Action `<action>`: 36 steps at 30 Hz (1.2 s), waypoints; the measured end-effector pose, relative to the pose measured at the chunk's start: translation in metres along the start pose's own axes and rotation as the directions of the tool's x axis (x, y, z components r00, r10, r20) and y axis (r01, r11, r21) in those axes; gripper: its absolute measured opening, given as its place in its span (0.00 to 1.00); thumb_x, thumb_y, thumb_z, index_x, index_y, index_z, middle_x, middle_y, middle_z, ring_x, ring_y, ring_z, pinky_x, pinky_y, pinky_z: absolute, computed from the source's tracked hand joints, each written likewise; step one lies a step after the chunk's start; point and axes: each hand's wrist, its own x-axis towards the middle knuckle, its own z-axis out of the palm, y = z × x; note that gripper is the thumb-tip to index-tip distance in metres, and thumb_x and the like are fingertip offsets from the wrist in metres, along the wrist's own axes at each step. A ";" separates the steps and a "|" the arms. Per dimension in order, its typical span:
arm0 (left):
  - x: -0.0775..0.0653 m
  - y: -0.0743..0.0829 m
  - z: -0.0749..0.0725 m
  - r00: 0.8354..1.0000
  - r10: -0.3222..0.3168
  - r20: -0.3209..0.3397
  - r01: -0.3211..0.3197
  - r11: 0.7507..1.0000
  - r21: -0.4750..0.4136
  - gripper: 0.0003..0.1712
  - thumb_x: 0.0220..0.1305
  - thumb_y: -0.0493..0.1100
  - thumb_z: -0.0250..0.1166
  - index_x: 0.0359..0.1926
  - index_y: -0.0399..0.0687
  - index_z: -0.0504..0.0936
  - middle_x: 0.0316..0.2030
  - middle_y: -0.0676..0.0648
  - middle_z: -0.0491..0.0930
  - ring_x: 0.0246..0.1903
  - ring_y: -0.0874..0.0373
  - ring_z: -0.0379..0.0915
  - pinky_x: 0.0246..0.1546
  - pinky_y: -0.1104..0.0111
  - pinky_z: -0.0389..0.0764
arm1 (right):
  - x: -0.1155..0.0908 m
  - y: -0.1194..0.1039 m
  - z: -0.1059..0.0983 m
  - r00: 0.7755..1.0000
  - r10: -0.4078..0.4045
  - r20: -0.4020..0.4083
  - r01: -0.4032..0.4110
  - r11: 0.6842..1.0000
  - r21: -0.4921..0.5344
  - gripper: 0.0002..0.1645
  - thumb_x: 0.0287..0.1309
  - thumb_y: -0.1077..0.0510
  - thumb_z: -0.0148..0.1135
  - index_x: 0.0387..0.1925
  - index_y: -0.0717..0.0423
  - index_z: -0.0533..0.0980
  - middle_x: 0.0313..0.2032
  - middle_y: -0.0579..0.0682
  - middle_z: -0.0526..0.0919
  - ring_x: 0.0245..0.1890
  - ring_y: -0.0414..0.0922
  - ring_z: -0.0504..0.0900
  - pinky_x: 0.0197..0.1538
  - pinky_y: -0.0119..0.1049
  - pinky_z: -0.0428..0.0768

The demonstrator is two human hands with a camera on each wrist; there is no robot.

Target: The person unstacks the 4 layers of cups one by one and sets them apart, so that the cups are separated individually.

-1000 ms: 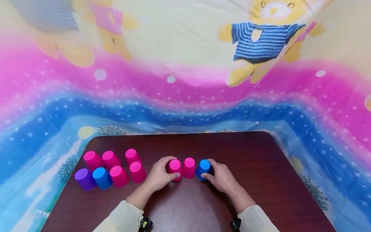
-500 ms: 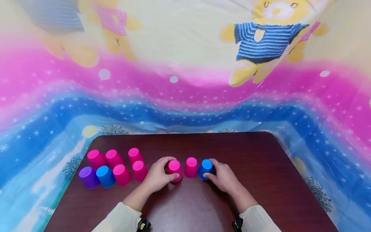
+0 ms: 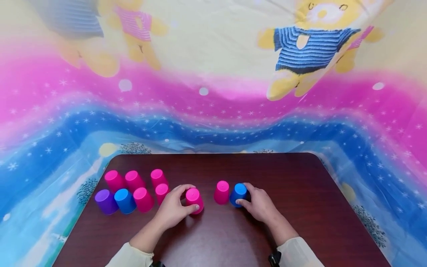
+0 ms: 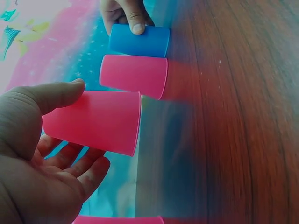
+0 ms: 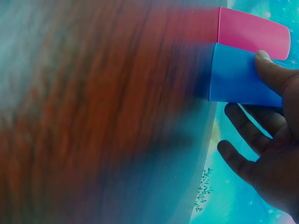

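My left hand [image 3: 173, 205] grips an upside-down pink cup [image 3: 194, 201] between thumb and fingers. In the left wrist view this held pink cup [image 4: 100, 122] appears slightly raised off the table. My right hand [image 3: 261, 204] holds an upside-down blue cup [image 3: 238, 194], its thumb on the near side; the right wrist view shows the same blue cup [image 5: 240, 77] standing on the tabletop. Between the hands, close beside the blue cup, another pink cup [image 3: 221, 193] stands upside down.
At the left of the brown table [image 3: 213, 241] several upturned cups stand in two rows: a purple cup [image 3: 106, 202], a blue cup [image 3: 125, 201] and pink cups, one [image 3: 144, 200] in front. My left hand partly covers the nearest pink cup [image 3: 161, 191]. A printed cloth [image 3: 213, 111] hangs behind.
My left hand has moved left and slightly nearer with its pink cup, widening the gap to the middle pink cup. My right hand keeps its hold on the blue cup. The head view has shifted slightly.
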 end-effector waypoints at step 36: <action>-0.045 -0.044 -0.058 0.980 -0.191 -0.053 0.191 0.982 -0.001 0.43 0.51 0.50 0.83 0.67 0.52 0.76 0.58 0.47 0.81 0.58 0.46 0.78 0.55 0.49 0.84 | -0.002 0.001 0.000 1.000 -0.021 -0.008 0.021 1.000 0.006 0.42 0.60 0.45 0.75 0.72 0.51 0.69 0.58 0.56 0.83 0.58 0.57 0.82 0.60 0.60 0.80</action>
